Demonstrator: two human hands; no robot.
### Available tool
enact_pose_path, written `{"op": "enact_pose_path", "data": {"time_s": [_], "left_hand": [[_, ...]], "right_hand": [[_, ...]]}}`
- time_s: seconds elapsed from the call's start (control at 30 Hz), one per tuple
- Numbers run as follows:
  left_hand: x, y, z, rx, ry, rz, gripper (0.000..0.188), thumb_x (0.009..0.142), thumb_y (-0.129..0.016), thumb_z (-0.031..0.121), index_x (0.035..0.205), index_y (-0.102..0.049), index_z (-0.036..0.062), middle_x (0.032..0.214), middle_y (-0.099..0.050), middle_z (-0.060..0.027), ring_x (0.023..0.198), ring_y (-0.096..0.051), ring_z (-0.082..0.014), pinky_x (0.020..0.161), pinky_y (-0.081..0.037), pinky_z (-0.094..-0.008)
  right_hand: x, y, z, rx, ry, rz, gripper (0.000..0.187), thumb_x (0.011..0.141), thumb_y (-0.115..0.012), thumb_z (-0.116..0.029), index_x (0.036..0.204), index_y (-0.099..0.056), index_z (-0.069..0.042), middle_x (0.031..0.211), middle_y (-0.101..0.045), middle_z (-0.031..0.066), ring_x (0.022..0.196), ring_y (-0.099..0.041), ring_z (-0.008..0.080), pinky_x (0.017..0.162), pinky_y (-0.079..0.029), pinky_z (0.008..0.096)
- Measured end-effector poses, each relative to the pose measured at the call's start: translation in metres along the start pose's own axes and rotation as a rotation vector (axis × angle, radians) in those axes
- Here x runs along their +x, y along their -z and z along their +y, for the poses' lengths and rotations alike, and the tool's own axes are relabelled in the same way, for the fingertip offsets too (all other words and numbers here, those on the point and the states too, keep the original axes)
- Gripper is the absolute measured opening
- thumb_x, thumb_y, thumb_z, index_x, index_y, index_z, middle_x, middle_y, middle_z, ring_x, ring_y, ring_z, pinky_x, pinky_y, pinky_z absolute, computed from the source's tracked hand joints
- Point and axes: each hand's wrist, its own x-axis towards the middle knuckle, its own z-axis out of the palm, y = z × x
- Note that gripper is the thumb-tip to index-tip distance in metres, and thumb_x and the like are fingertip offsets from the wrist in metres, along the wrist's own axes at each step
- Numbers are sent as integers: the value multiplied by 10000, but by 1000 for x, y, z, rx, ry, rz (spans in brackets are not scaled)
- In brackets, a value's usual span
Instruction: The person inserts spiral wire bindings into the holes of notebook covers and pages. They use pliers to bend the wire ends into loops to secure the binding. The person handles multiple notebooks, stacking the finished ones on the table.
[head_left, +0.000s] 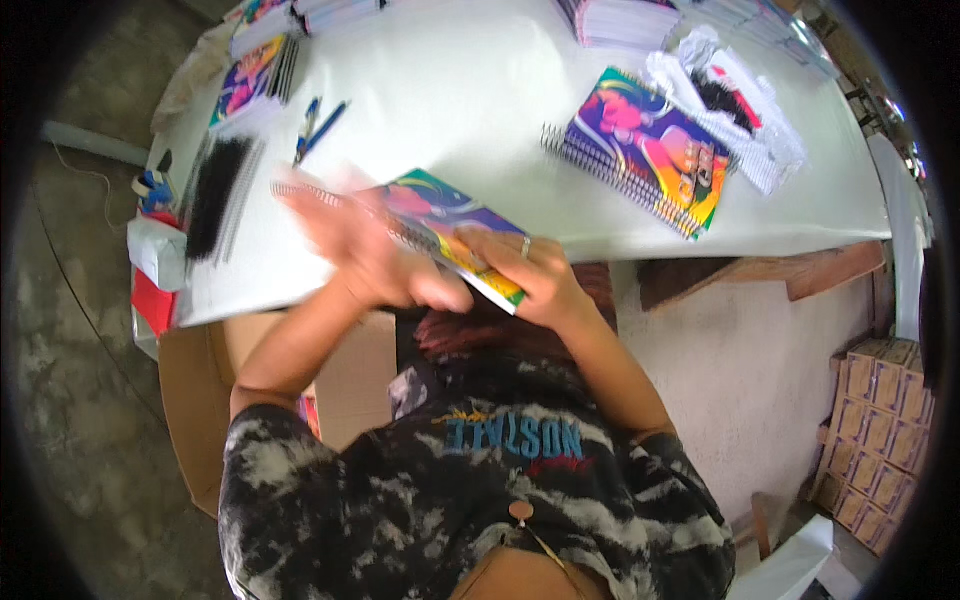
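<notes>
A notebook (440,205) with a purple, green and yellow cover is held slanted over the table's near edge. My right hand (535,275), with a ring on one finger, grips its right end. Along the notebook's left edge runs a spiral coil (318,193), part of which sticks out past the far corner. My left hand (365,250) is smeared by motion, its fingers stretched out and thumb apart, against that coiled edge. To the right lies a stack of coil-bound notebooks (645,150) with the same kind of cover.
On the white table (450,90), a bundle of black coils (218,195) lies left, with blue pens (320,130) beyond it. More notebooks (255,80) stand far left. Crumpled white wrapping (770,130) holds dark coils at right. An open cardboard box (200,400) sits below the table.
</notes>
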Motion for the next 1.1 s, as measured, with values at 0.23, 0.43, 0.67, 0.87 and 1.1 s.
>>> {"op": "enact_pose_path", "data": {"time_s": [0.23, 0.43, 0.67, 0.87, 1.1], "left_hand": [[-32, 3, 18, -307, 264, -437, 934, 781, -358, 719, 1303, -323, -54, 1291, -342, -275, 1211, -348, -416, 1038, -192, -496], [34, -3, -22, -261, 214, -323, 285, 722, -676, 361, 673, -584, 96, 638, -548, -21, 592, -519, -202, 552, -375, -307], [48, -25, -29, -84, 45, -71, 453, 738, -601, 572, 751, -590, 119, 838, -544, -57, 821, -505, -238, 706, -381, -370], [-1, -28, -10, -138, 206, -165, 925, 723, -351, 794, 1262, -414, 46, 1272, -338, -249, 1220, -316, -386, 1008, -202, -528], [-37, -21, -32, -534, 180, -570, 948, 774, -402, 722, 1347, -298, -26, 1326, -334, -295, 1187, -386, -461, 992, -235, -605]], "right_hand": [[-12, 0, 12, -108, 163, -149, 398, 668, -690, -40, 1061, -630, -70, 1012, -653, 106, 857, -657, 244, 712, -528, 319], [3, 6, 7, 215, -226, 136, 317, 736, -636, 43, 1051, -621, 4, 1035, -643, 150, 874, -656, 219, 730, -509, 292], [2, 11, 2, 237, -380, 91, 319, 777, -583, 67, 1089, -605, 6, 1075, -629, 155, 912, -647, 226, 772, -502, 295], [8, 16, 6, 49, -34, 83, 470, 694, -593, 92, 1155, -569, -1, 1097, -619, 144, 963, -631, 255, 812, -514, 326], [9, 7, 2, 40, 81, 55, 559, 689, -622, 64, 1229, -482, 31, 1102, -618, 137, 867, -652, 254, 717, -530, 320]]}}
